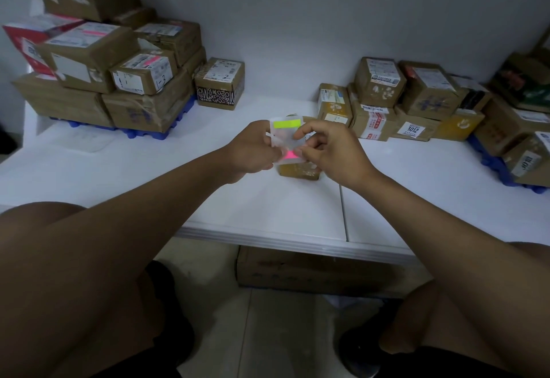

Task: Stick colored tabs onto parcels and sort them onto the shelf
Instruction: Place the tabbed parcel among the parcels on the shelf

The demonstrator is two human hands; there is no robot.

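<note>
Both hands meet above the middle of the white surface, holding a small clear sheet of colored tabs between them. The left hand grips the sheet's left side with curled fingers; the right hand pinches its right edge between thumb and forefinger, the other fingers loosely bent. A yellow-green tab shows at the top of the sheet and a pink tab near its bottom, just between the two hands. Directly under the hands sits a small brown parcel, mostly hidden by them. Toward the back left corner a stack of cardboard parcels rests on a blue pallet, with a lone box marked 3-2 beside it. Another pile of parcels crowds the back right. A cardboard box lies on the floor below the front edge.
</note>
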